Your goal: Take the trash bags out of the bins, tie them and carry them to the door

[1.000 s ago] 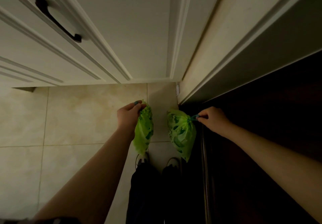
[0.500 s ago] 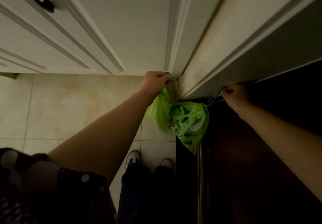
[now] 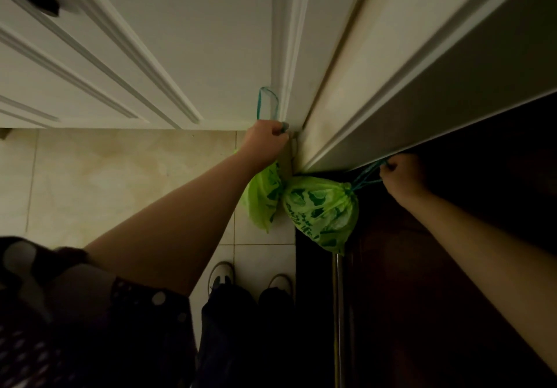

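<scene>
My left hand (image 3: 265, 140) fisted on small bag (image 3: 262, 197) drawstring, right hand (image 3: 401, 176) pinching full bag (image 3: 322, 209) cords; lower both gently by door (image 3: 452, 267), then release.

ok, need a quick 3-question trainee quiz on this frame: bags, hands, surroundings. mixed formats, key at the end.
1. True or false: each hand holds one green bag by its drawstring.
2. Multiple choice: what floor does the right bag hang over? A) pale tile B) dark surface C) carpet
3. Short answer: which hand has a drawstring loop sticking up above its fist?

Key
1. True: left hand holds the left bag; right hand holds the right bag.
2. B, the dark floor.
3. The left hand; drawstring loop.
</scene>
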